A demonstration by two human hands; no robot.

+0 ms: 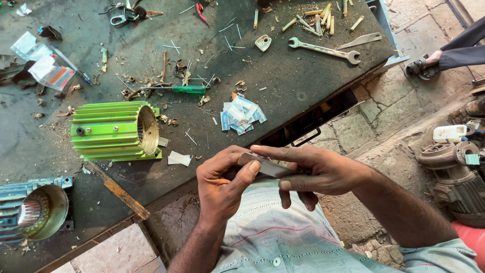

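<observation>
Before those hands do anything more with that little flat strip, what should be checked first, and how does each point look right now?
1. Strip held by both hands: ok, left hand and right hand both pinch it.
2. Strip away from the bench: ok, it is over the lap.
3. Green finned housing resting steady: ok, lying on its side.
4. Screwdriver near: ok.
5. Strip undamaged: cannot tell.

Matt, perhaps paper strip (267, 166)

Bright green ribbed motor housing (113, 131), green-handled screwdriver (174, 89), dark bench (303, 76)
</observation>
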